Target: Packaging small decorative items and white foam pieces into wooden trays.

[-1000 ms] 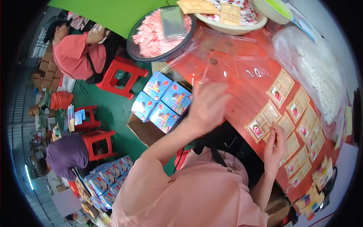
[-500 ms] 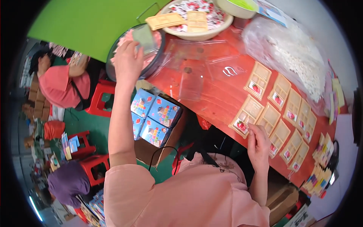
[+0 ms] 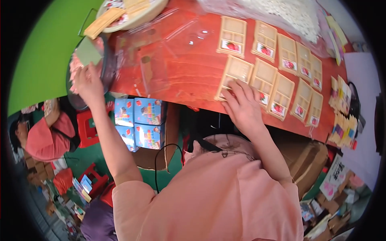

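My left hand (image 3: pixel 89 83) reaches into a dark basin (image 3: pixel 105 66) of pink pieces (image 3: pixel 75 66) at the left. Its fingers are bent together beside a pale green card (image 3: pixel 88 51), and what they grip is hidden. My right hand (image 3: pixel 244 105) lies with fingers apart on the lower end of a cream compartment tray (image 3: pixel 238 70), covering its bottom compartment. More such trays stand in two rows on the red table (image 3: pixel 185 74). Each of those has a small white packet with a strawberry picture (image 3: pixel 232 46) in its lower compartment.
A large cream bowl (image 3: pixel 138 20) of wrapped pieces, with trays on top, stands behind the basin. Clear plastic covers (image 3: pixel 152 66) lie beside it. A bag of white pieces (image 3: pixel 293 16) is at the back. Blue boxes (image 3: pixel 148 111) fill a carton below the table edge. Other people sit at left.
My view has swung, shifting the scene. My right hand has moved from beside the nearest tray onto its lower end, spreading its fingers. My left hand remains at the basin.
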